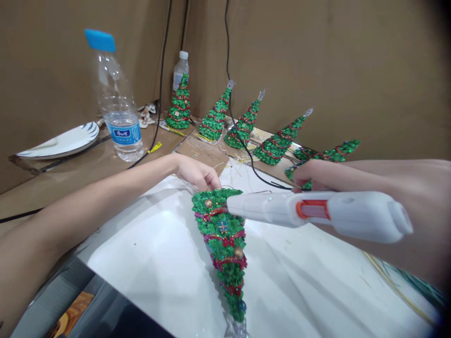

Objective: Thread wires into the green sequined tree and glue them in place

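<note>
Currently, left hand [195,171]: curling at base of green tree [225,244]; cannot tell grip.
Right hand [338,177]: I'm clamping glue gun [269,210].
Green tree: pointing tip toward me over white sheet [141,253].

The left hand [196,172] is partly hidden behind the near tree [225,241], whose clear star [237,328] is cut off by the lower edge. The grip of the right hand [338,176] is obscured by the white glue gun [352,218]. The rear bottle [179,70] is partly covered by the leftmost tree [179,109]. Fine print on the large bottle [124,135] cannot be read.
</note>
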`<state>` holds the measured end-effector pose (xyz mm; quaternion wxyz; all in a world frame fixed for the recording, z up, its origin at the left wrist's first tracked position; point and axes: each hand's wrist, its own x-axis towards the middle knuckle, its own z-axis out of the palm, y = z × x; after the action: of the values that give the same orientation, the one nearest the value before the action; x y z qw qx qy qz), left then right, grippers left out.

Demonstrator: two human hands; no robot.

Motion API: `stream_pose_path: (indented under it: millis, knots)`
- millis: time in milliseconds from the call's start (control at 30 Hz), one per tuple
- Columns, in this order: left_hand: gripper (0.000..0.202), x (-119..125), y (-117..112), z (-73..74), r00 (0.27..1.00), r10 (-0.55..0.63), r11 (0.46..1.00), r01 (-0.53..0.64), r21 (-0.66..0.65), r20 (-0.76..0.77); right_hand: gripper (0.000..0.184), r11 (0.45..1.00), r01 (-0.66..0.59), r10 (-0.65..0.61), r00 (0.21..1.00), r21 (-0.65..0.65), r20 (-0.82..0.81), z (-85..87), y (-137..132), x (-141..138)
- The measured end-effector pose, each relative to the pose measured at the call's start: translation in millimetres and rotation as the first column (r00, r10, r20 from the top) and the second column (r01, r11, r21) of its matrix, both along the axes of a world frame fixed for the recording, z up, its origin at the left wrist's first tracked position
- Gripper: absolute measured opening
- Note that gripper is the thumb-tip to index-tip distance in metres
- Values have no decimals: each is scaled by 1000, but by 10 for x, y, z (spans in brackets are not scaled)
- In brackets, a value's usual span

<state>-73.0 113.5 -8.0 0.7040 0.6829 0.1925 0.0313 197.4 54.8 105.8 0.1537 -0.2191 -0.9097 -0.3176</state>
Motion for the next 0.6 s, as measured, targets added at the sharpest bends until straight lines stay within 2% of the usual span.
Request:
stream_pose_path:
  millis: [367,533,600]
  knots:
    - [32,13,-10,14,1000,18,1000,-18,0,-2,27,999,34,-34,999,8,-2,-17,-7,7]
    - [28,17,-12,21,1000,-11,999,11,32,4,40,999,32,-32,999,11,-16,-24,-5,-11]
    - [28,19,-12,25,1000,-18,999,18,36,3,46,997,72,-72,997,-3,-25,-18,1,-32]
